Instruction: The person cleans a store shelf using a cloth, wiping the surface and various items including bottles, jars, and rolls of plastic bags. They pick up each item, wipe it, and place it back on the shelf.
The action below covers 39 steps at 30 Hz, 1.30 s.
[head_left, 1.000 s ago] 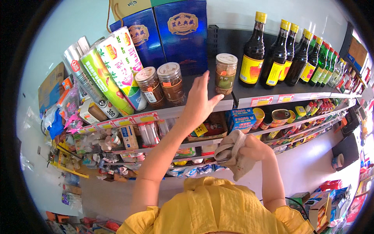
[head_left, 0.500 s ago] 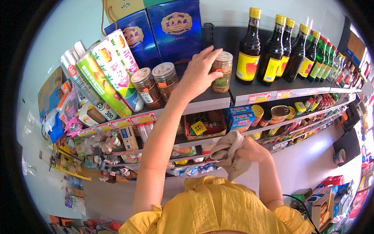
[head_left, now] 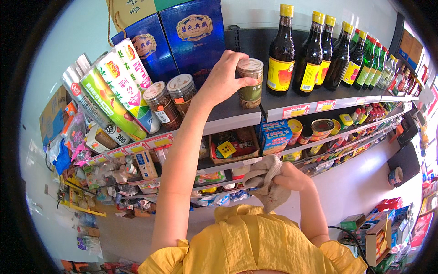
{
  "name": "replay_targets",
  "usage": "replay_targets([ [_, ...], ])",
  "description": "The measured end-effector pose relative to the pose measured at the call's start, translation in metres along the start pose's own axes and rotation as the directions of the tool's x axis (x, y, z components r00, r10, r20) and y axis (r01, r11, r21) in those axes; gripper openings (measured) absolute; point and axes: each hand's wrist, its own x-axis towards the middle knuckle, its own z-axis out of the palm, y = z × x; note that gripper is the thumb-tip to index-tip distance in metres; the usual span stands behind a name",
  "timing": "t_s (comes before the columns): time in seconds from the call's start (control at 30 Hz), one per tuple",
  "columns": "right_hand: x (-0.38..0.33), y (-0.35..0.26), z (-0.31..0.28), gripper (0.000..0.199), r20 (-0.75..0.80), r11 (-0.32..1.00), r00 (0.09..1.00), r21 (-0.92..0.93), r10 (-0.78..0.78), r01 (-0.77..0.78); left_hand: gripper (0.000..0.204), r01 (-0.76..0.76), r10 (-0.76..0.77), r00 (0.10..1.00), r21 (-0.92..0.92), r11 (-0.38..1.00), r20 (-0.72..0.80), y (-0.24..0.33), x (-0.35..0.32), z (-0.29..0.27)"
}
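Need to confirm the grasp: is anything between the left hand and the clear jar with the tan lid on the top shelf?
Nothing visible: the left hand already wraps the clear plastic jar with the tan lid, fingers on its lid edge.

left hand (head_left: 224,77) gripping spice jar (head_left: 250,83) on shelf (head_left: 319,101), right hand (head_left: 292,176) clutching cloth (head_left: 267,180)

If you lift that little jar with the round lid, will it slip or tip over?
The jar looks small, so the left hand gripping it probably lifts it easily. Its smooth, clear sides may be a bit slippery. It's taller than wide, so a nudge on the shelf might tip and roll it.
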Motion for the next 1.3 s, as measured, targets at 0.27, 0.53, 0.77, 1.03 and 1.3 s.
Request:
replay_targets([
  [0.27,0.002,0.016,0.004,0.026,0.006,0.997,0.999,-0.067,0.045,-0.045,0.054,0.039,-0.037,0.998,0.039,0.998,-0.052,0.003,-0.007,0.013],
  [0.53,0.007,0.011,0.008,0.027,0.021,1.0,1.0,0.0,-0.02,0.02,0.051,-0.011,0.048,0.98,0.191,0.982,-0.191,0.028,-0.023,-0.012],
  [0.77,0.014,0.02,0.01,0.028,0.052,1.0,0.999,-0.024,0.005,-0.004,0.048,0.103,0.003,0.982,0.553,0.827,-0.187,0.034,-0.052,-0.08],
  [1.03,0.022,0.008,0.015,0.027,0.083,0.998,0.995,-0.038,-0.047,0.05,0.066,0.17,-0.262,0.964,0.68,0.713,0.033,0.026,-0.067,-0.09],
  [1.3,0.025,-0.005,0.014,0.028,-0.128,0.963,0.985,0.229,-0.117,0.144,0.063,0.109,-0.083,0.992,0.295,0.949,-0.1,0.052,-0.067,-0.087],
])
